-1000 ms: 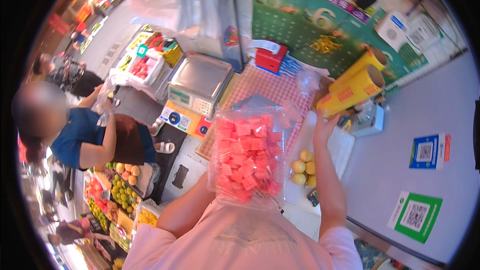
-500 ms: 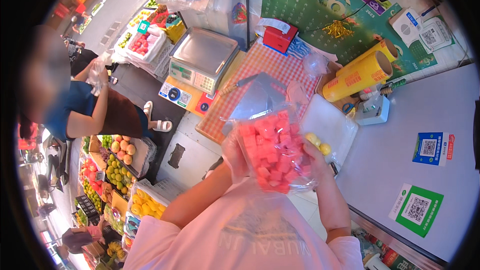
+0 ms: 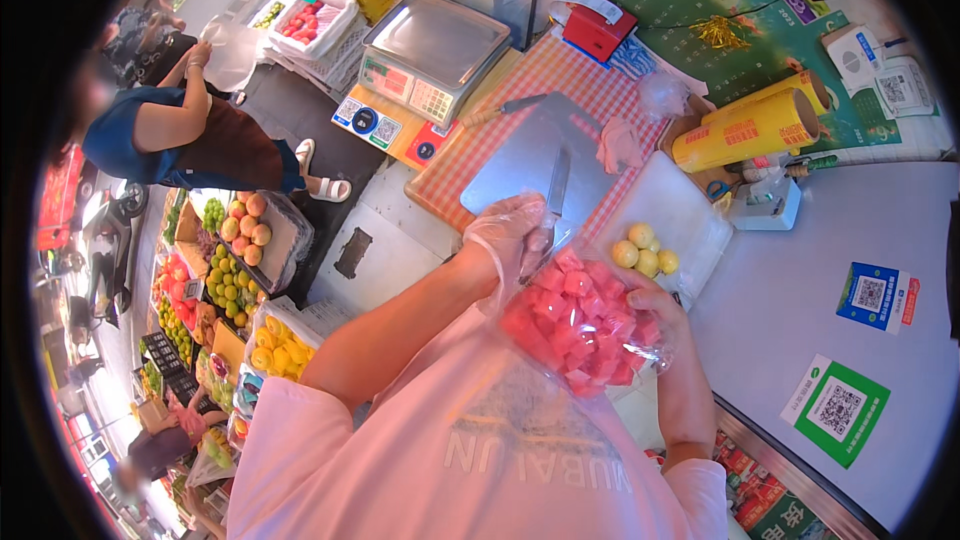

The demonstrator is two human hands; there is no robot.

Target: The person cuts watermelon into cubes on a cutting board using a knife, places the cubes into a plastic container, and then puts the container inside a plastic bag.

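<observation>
Against my chest is a clear plastic bag of red watermelon cubes point(image 3: 578, 325). My right hand point(image 3: 660, 308), bare, wraps round the bag's right side with its thumb in front. My left hand point(image 3: 508, 230), in a thin clear glove, has its fingers closed together at the bag's upper left edge. Just beyond it, a broad grey metal sheet point(image 3: 515, 165) lies on a red checked cloth point(image 3: 445, 180); a narrow shiny strip point(image 3: 559, 180) shows on it, perhaps a blade or a reflection. Several pale yellow round fruits point(image 3: 646, 251) sit on a white board point(image 3: 690, 230) beside the bag.
A weighing scale point(image 3: 436, 52) stands at the far left of the counter, with a red printer point(image 3: 597, 30) farther right. Yellow film rolls point(image 3: 748, 132) and a small white box point(image 3: 765, 206) are at the right. Fruit crates point(image 3: 245, 230) and a person point(image 3: 190, 135) are to the left.
The bag has come down and closer to my chest. My left hand has shifted from the bag's side to its upper edge. The metal sheet and yellow fruits show more fully.
</observation>
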